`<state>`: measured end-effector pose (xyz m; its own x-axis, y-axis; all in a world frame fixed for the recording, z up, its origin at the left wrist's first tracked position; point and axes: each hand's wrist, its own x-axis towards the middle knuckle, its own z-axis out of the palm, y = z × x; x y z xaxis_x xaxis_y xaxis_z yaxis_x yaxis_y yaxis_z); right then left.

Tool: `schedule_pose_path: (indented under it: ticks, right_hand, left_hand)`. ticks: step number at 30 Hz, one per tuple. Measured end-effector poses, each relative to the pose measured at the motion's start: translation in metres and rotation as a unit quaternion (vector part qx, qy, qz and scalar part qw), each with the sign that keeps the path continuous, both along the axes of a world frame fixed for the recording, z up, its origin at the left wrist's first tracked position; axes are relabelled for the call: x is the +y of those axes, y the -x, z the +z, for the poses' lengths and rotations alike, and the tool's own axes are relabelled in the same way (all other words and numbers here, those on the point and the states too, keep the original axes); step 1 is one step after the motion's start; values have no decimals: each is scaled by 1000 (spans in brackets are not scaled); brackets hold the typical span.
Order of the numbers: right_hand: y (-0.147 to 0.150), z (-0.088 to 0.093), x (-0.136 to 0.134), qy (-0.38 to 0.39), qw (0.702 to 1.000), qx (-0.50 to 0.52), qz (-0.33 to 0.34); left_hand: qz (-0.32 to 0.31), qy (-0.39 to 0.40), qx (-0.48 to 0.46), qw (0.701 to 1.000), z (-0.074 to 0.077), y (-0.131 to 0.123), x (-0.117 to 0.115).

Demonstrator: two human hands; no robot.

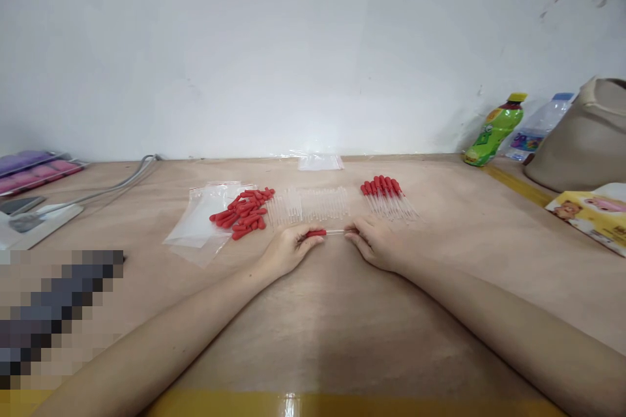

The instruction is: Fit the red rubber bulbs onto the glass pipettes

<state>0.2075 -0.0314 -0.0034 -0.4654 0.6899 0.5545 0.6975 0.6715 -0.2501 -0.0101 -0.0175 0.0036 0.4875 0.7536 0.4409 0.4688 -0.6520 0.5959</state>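
We take as our landmark the row of thin, clear, glass-like tubes point(323, 203) lying on the brown desk point(313, 313). Just in front of that row, we see the left hand point(289, 250) pinched closed on a small red rubbery bulb point(316, 232), and the right hand point(376, 244) with its fingertips pressed together on the right end of a single slender clear tube point(335, 232), whose left end meets the bulb. Left of the row we find a heap of loose red bulbs point(245, 206), partly over a clear plastic bag point(195, 225); right of it lies a fan of red-tipped clear tubes point(383, 184). Well to the right of the row stand a green bottle with a yellow cap point(495, 130) and a clear bottle with a blue cap point(540, 125); we cannot read either label. Farther right of the row, a yellow printed packet point(591, 215) shows a cartoon bear, its lettering too small for us to read.
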Motion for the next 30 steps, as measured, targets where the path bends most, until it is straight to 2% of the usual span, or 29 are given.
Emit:
schedule_pose_path:
  ticks: [8, 18, 22, 24, 26, 30]
  right_hand:
    - [4, -1, -3, -49, 998, 6, 33]
    - [10, -3, -3, -41, 999, -2, 36]
    - [8, 0, -1, -38, 998, -38, 38]
    - [5, 3, 0, -57, 996, -65, 31]
    - [1, 6, 2, -69, 995, -73, 7]
    - [-17, 12, 15, -22, 995, 0, -93]
  left_hand:
    - [-10, 23, 4, 1000, -1, 0, -3]
    - [-29, 45, -6, 999, -3, 0, -2]
    - [-34, 50, 0, 998, -1, -1, -2]
    - [-31, 29, 6, 999, 0, -1, -2]
    - [-9, -24, 13, 1000, 0, -1, -2]
    - [22, -106, 54, 993, 0, 0, 1]
